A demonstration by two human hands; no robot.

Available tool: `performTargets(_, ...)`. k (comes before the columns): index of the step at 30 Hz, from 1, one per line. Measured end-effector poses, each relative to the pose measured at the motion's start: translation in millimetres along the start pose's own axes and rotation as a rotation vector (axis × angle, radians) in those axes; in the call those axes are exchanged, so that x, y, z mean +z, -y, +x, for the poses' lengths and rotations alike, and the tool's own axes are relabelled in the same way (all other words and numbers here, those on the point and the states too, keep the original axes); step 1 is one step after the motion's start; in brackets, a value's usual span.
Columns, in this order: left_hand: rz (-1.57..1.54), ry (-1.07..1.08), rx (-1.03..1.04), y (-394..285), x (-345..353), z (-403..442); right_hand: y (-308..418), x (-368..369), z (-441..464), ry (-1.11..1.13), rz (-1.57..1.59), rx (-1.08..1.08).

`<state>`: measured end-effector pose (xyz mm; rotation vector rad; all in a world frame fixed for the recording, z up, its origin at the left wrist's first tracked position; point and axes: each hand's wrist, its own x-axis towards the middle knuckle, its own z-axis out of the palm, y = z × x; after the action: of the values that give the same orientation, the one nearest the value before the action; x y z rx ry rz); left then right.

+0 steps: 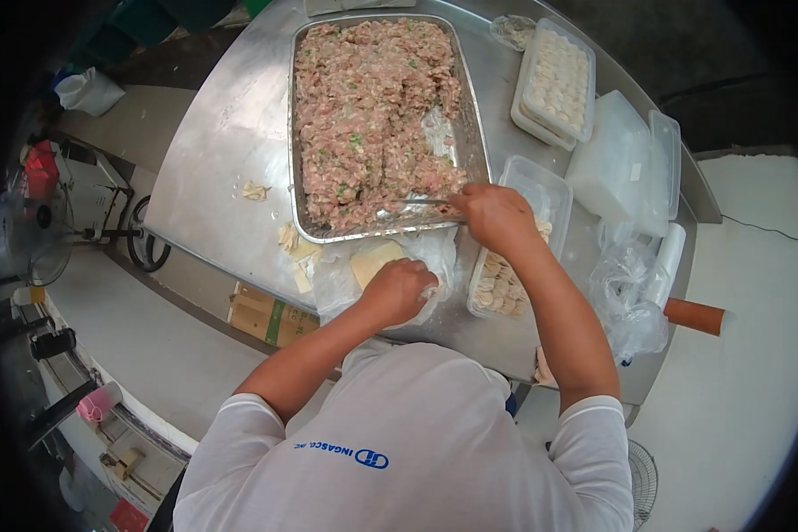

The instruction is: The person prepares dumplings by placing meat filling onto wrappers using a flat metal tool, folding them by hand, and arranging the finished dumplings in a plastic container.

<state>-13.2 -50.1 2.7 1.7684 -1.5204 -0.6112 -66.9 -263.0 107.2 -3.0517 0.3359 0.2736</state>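
A large metal tray on the steel table holds ground meat mixture flecked with green. My right hand is closed on the handle of a thin metal utensil, whose far end lies at the meat's lower right edge. Below the tray, my left hand has its fingers curled together around a small pale piece, partly hidden. Square yellowish wrappers lie on white plastic beside that hand. An open clear container with folded dumplings stands under my right forearm.
Stacked containers of dumplings, translucent boxes and a crumpled plastic bag stand on the right. Dough scraps lie left of the tray. A plastic roll lies near the table's right edge. A fan stands far left.
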Motion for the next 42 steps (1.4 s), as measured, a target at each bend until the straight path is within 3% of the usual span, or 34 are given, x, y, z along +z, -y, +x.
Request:
performTargets(3,0.249,0.122,-0.011,-4.8,7.4,4.1,11.4,5.0,7.6,0.024,0.093,-0.112)
performTargets(7,0.229,0.117,-0.077,-7.8,7.3,5.3,6.5,2.2,7.7,0.008,0.235,-0.170)
performTargets(12,-0.319,0.002,-0.110,5.2,-11.2,-8.2,11.7,6.4,5.0,-0.062,0.306,-0.110)
performTargets(14,-0.360,0.032,-0.120,8.3,-16.2,-13.1,19.0,14.3,12.8,-0.048,0.151,-0.100)
performTargets(16,-0.396,0.051,-0.133,0.2,-29.4,-12.4,23.4,14.0,17.8,-0.008,0.200,-0.141)
performTargets(18,-0.665,0.103,-0.435,-10.8,-43.2,-16.3,23.0,13.5,22.2,0.034,0.249,-0.191)
performTargets(19,-0.665,0.099,-0.438,-7.0,-38.1,-20.5,18.1,13.6,21.8,0.016,0.343,-0.201)
performTargets(21,-1.354,-0.099,-0.616,2.9,-28.2,-29.4,9.1,15.2,18.1,0.001,0.437,-0.217)
performTargets(22,-1.355,-0.106,-0.617,5.5,-30.0,-35.1,6.3,17.4,12.6,-0.059,0.554,-0.213)
performTargets(24,-1.985,-0.195,-0.306,8.7,-40.1,-46.4,6.7,19.8,1.1,-0.114,0.671,-0.215)
performTargets(27,-2.151,-0.398,-0.374,-7.9,-68.4,-49.8,18.3,12.5,-24.2,-0.240,0.803,-0.022)
performTargets(28,-2.151,-0.395,-0.378,-8.9,-71.3,-49.0,22.6,9.0,-32.9,-0.300,0.812,0.008)
performTargets(30,-1.856,-0.726,-0.586,-7.7,-77.6,-42.1,32.8,4.3,-49.0,-0.362,0.821,0.041)
performTargets(32,-1.971,-0.743,-0.503,-14.6,-96.6,-28.9,49.1,3.3,-61.2,-0.476,0.862,0.007)
performTargets(34,-2.161,-0.671,-0.236,-3.8,-96.6,-30.0,61.6,9.0,-68.3,-0.492,0.891,0.005)
performTargets(37,-2.183,-0.634,-0.221,-1.4,-99.7,-25.4,75.6,13.4,-72.5,-0.505,0.923,0.021)
performTargets(41,-2.210,-0.557,-0.187,2.9,-100.4,-25.5,72.9,26.2,-72.3,-0.485,0.731,0.029)
performTargets(42,-2.119,-0.612,-0.279,5.0,-100.0,-27.0,70.1,22.6,-69.9,-0.444,0.651,0.005)
